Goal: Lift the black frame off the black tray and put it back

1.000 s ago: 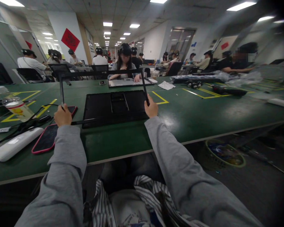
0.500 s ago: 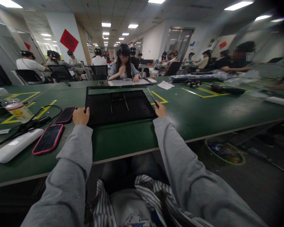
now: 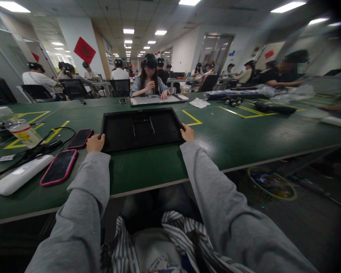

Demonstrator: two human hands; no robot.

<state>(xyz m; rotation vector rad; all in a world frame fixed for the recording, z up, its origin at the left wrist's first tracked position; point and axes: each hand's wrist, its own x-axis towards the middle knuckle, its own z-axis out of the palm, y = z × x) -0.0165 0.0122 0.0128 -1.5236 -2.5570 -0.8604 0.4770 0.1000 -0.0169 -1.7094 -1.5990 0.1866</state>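
Observation:
In front of me on the table lies a shallow black rectangular panel [image 3: 117,131], with two thin pale strips standing out near its middle. A black rectangular frame [image 3: 139,110] runs around its border; I cannot tell whether the two are fully seated together. My left hand [image 3: 96,143] is closed around the frame's left side. At the opposite side, my right hand [image 3: 188,133] grips the frame with fingers curled over its edge. Both sets of fingers are partly hidden. Close to my left hand is a dark phone in a red case [image 3: 80,138].
On the left are a pink-cased phone [image 3: 59,167], a white power bank [image 3: 21,174], black cables and a plastic bottle [image 3: 22,129]. Across the green table [image 3: 244,136] a person sits behind a pale panel [image 3: 156,99]. Crumpled tissue [image 3: 199,103] and plastic-wrapped items lie at the far right.
The frame's raised far edge has come down and toward me, so the frame now lines up with the panel's border. Both hands have shifted slightly, the right one lower and inward.

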